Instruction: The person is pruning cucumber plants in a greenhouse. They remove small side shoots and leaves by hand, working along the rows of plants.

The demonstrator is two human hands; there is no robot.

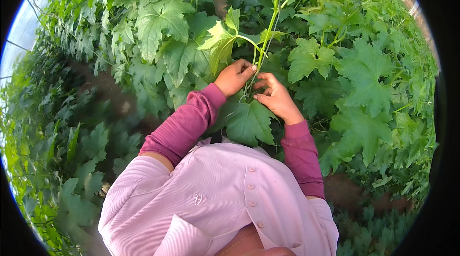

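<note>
A green vine stem rises in front of me, with a thin string running along it. My left hand pinches the stem and string between thumb and fingers. Just to the right and slightly lower, my right hand has its fingers curled beside the lower strands, thumb and index apart; whether it touches a strand is unclear. A pale young leaf branches off above my left hand. Below both hands spreads a broad lobed leaf. The strands between the hands are partly hidden by the fingers.
Dense lobed foliage surrounds the hands on both sides. Behind the leaves stands a brownish post or trunk. Dark soil shows at the left, and more soil at the lower right. A thin line crosses the upper left foliage.
</note>
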